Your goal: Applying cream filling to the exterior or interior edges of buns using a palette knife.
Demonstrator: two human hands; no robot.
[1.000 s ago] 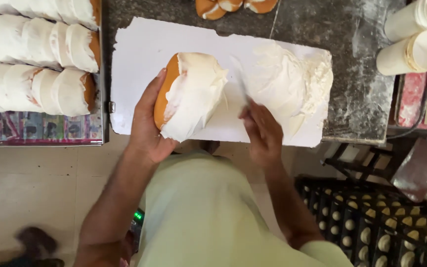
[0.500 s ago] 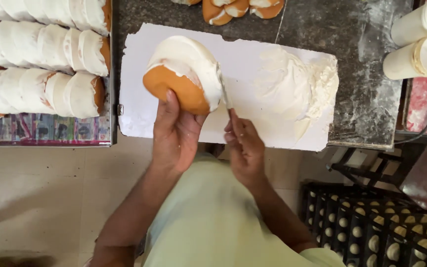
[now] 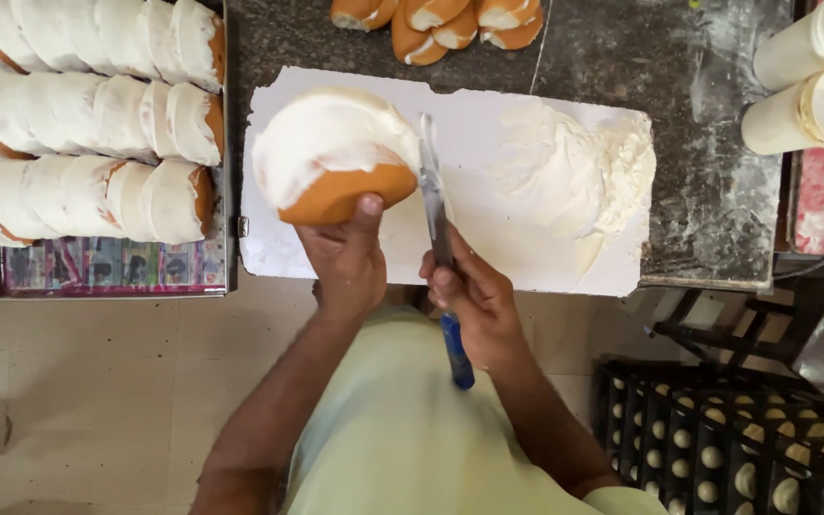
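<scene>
Holding the bun (image 3: pixel 336 157) up off the surface (image 3: pixel 717 191) near its front edge, the left hand (image 3: pixel 345 262) had its fingers wrapped round the bare brown underside, thumb pressed on the crust. Most of the top was already coated in white cream. Right beside it, the right hand (image 3: pixel 474 305) had its fingers clenched around the blue-handled knife (image 3: pixel 441 238), blade pointing away from the body and just touching the bun's right edge. Looked to me like the spreading step was well along, with only the lower rim left brown.

Both were over a white sheet (image 3: pixel 488 238) lying along the surface's front edge, with a heap of cream (image 3: pixel 574 172) towards its right end. My guess: next move needs either another scoop from that heap or a small turn of the bun so the blade meets the bare patch.

Left of the surface sat a tray (image 3: pixel 231 143) with rows of coated buns (image 3: pixel 97 143). At the far edge were a few split buns (image 3: pixel 450 24), and two white cups (image 3: pixel 803 86) lay at the far right corner.
</scene>
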